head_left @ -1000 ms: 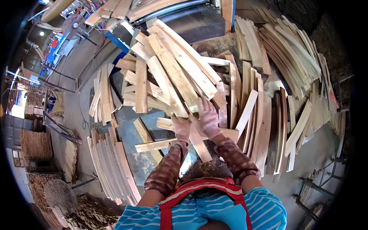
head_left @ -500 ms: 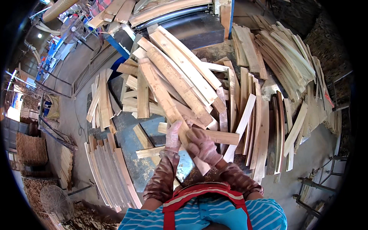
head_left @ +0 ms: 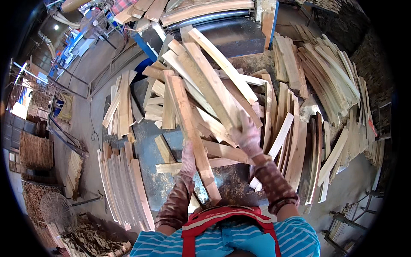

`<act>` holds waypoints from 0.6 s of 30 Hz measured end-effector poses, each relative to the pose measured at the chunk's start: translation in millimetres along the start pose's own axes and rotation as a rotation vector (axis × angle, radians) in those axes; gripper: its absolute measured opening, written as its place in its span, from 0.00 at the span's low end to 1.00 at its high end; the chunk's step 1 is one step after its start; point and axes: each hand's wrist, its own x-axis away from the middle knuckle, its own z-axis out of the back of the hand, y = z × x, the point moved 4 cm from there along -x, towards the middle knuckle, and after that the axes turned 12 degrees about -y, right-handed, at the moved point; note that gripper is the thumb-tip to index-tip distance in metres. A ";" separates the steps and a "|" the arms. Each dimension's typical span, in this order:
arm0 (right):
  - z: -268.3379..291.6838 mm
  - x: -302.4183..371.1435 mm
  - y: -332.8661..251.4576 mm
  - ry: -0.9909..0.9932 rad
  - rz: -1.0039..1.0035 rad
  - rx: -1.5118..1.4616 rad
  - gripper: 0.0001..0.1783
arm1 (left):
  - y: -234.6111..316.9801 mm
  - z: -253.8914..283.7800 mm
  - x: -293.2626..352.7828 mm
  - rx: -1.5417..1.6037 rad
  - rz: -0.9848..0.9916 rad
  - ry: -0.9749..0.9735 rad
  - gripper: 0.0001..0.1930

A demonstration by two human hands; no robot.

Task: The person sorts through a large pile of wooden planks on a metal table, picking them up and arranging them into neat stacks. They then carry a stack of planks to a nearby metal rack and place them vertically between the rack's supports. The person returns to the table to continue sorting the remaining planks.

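A long wooden plank [head_left: 192, 128] slants from the pile down toward my body. My left hand [head_left: 188, 159], in a pale work glove, holds its left edge near the lower part, with the fingers partly hidden by the wood. My right hand [head_left: 248, 138], gloved too, is at the lower end of a second, wider plank [head_left: 208, 88], its fingers along the right edge and end. Beneath both hands a shorter plank [head_left: 224, 150] lies crosswise. A pale plank [head_left: 224, 64] rests on the pile just right of the wider one.
A dark worktable [head_left: 147, 143] dusted with sawdust bears the loose planks. Stacked strips [head_left: 124, 186] stand at the left, and upright boards [head_left: 295, 150] at the right. A machine with a metal roller [head_left: 209, 22] is at the far side. A wire-caged fan [head_left: 58, 213] stands lower left.
My right hand has left the first plank and moved right and up to the wider plank. My left hand stays on the first plank, which has swung more upright.
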 end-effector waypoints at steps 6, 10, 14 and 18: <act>-48.9 -0.5 34.8 0.047 -0.251 0.568 0.58 | 11.3 -29.8 -5.0 -0.238 -0.047 0.062 0.26; -14.8 16.3 24.3 -0.212 0.007 -0.309 0.47 | 30.2 -41.7 23.4 -0.140 -0.067 0.039 0.26; -22.3 53.0 69.1 -0.562 -0.112 -1.307 0.33 | 38.1 -34.7 44.4 -0.157 -0.089 -0.060 0.25; -20.6 69.9 112.5 -0.278 -0.054 -0.961 0.22 | 37.2 -29.4 55.1 -0.149 -0.083 -0.069 0.25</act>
